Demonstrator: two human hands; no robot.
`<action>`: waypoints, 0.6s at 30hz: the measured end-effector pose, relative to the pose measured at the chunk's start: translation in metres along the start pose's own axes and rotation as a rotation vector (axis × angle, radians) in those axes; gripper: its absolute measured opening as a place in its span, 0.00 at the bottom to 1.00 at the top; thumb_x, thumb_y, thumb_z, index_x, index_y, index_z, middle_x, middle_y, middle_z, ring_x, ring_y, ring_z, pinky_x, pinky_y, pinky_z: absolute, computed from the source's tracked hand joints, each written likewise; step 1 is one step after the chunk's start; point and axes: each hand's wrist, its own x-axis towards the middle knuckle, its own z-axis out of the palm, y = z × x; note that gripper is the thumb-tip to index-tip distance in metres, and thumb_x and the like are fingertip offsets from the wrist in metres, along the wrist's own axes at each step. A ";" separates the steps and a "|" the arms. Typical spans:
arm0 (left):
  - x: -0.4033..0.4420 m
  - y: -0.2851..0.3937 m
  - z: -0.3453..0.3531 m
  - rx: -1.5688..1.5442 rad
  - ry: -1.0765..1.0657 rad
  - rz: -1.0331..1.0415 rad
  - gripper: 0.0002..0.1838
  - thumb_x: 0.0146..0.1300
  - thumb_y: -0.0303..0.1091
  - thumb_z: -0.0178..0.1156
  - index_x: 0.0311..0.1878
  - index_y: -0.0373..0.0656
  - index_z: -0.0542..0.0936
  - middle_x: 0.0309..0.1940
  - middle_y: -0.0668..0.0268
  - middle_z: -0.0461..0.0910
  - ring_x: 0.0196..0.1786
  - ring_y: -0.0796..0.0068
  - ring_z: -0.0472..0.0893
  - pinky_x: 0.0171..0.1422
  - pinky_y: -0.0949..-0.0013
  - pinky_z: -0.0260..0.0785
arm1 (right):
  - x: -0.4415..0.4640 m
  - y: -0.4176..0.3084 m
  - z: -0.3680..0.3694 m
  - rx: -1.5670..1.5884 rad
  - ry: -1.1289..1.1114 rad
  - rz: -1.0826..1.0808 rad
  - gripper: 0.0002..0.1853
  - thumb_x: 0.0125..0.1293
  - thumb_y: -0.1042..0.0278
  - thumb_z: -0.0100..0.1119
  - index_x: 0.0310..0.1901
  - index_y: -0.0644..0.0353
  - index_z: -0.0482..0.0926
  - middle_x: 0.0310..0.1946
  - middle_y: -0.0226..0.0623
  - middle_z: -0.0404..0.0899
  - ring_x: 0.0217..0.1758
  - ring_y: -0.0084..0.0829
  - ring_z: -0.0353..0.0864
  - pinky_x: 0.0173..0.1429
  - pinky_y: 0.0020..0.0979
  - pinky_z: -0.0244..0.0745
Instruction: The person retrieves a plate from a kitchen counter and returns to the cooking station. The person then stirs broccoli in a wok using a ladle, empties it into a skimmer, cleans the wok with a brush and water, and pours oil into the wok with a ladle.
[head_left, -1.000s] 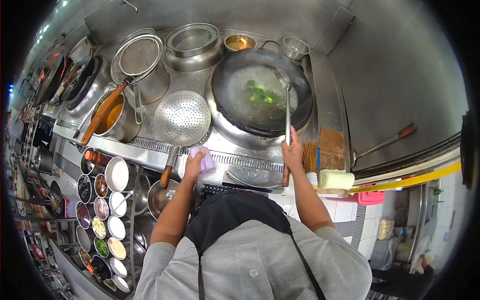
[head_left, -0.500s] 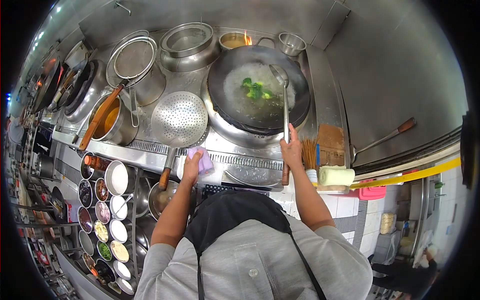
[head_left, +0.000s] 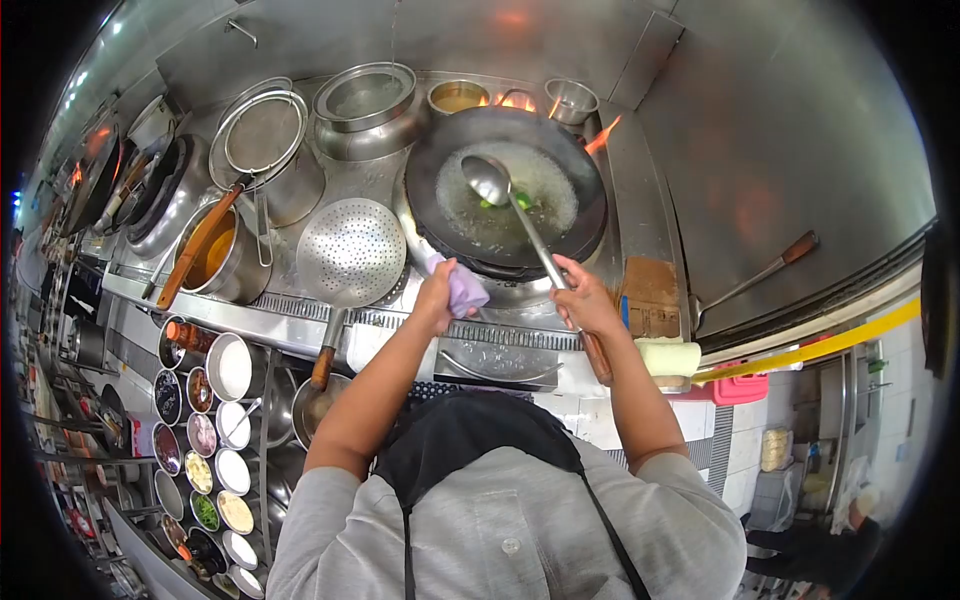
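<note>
My right hand (head_left: 588,297) is wrapped around the long handle of a metal ladle (head_left: 487,180) with a wooden grip. The ladle's bowl is over the liquid in the black wok (head_left: 430,190). Green pieces that look like broccoli (head_left: 522,200) show in the bubbling liquid, partly hidden by the ladle. A folded purple cloth (head_left: 466,288) is bunched in my left hand (head_left: 436,300), close to the wok's near rim. Whether the cloth touches the rim I cannot tell.
Flames (head_left: 603,135) rise behind the wok. A perforated strainer (head_left: 350,250) lies to its left, beyond it a pot of orange liquid (head_left: 222,250). Small ingredient bowls (head_left: 233,365) stand in rows at lower left. A rolled pale towel (head_left: 668,355) sits right of my right arm.
The ladle's bowl has swung left across the wok, over the green pieces. My left hand has moved right and up with the cloth, towards the wok. The flames have grown.
</note>
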 end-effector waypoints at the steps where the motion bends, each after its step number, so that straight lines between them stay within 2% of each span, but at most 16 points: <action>1: 0.010 -0.001 0.010 -0.026 -0.040 -0.037 0.20 0.64 0.51 0.53 0.49 0.46 0.70 0.38 0.59 0.78 0.37 0.56 0.81 0.30 0.55 0.76 | 0.003 0.007 -0.001 -0.051 0.007 -0.015 0.36 0.60 0.81 0.56 0.70 0.60 0.56 0.29 0.31 0.72 0.18 0.17 0.68 0.17 0.22 0.64; 5: 0.006 0.007 0.052 -0.003 0.064 -0.109 0.21 0.63 0.58 0.54 0.47 0.51 0.71 0.38 0.64 0.78 0.37 0.62 0.81 0.32 0.60 0.74 | -0.001 0.021 -0.002 -0.023 0.095 -0.088 0.34 0.59 0.79 0.54 0.69 0.59 0.59 0.27 0.33 0.74 0.18 0.19 0.69 0.17 0.25 0.64; 9: 0.002 0.002 0.062 0.078 0.067 -0.142 0.21 0.62 0.56 0.55 0.46 0.50 0.72 0.36 0.65 0.78 0.36 0.66 0.80 0.31 0.64 0.74 | -0.014 0.016 -0.016 0.052 0.190 -0.106 0.34 0.61 0.78 0.54 0.70 0.57 0.57 0.29 0.31 0.72 0.18 0.17 0.67 0.16 0.24 0.63; 11: 0.008 0.000 0.065 0.013 0.007 -0.214 0.19 0.62 0.52 0.58 0.45 0.48 0.73 0.36 0.64 0.78 0.37 0.65 0.81 0.30 0.65 0.75 | -0.022 0.009 -0.025 0.039 0.214 -0.103 0.34 0.61 0.81 0.53 0.70 0.61 0.56 0.28 0.30 0.71 0.18 0.17 0.66 0.17 0.22 0.64; 12: 0.011 0.000 0.066 0.017 0.006 -0.216 0.19 0.62 0.52 0.58 0.45 0.48 0.73 0.36 0.64 0.78 0.37 0.65 0.81 0.30 0.65 0.75 | -0.023 0.010 -0.031 0.074 0.227 -0.123 0.34 0.61 0.81 0.53 0.70 0.61 0.56 0.28 0.29 0.71 0.19 0.16 0.66 0.16 0.21 0.63; 17: 0.019 -0.001 0.062 0.008 0.020 -0.236 0.13 0.59 0.38 0.60 0.44 0.45 0.73 0.36 0.59 0.79 0.37 0.62 0.82 0.30 0.66 0.76 | -0.035 -0.004 -0.042 0.062 0.242 -0.161 0.34 0.61 0.80 0.53 0.70 0.62 0.55 0.27 0.30 0.71 0.19 0.16 0.67 0.16 0.20 0.64; 18: 0.020 -0.001 0.061 0.011 0.021 -0.237 0.13 0.59 0.38 0.60 0.44 0.45 0.73 0.36 0.59 0.79 0.37 0.62 0.82 0.30 0.66 0.76 | -0.036 -0.007 -0.043 0.093 0.239 -0.167 0.34 0.61 0.81 0.53 0.70 0.62 0.55 0.27 0.30 0.71 0.19 0.16 0.67 0.16 0.20 0.64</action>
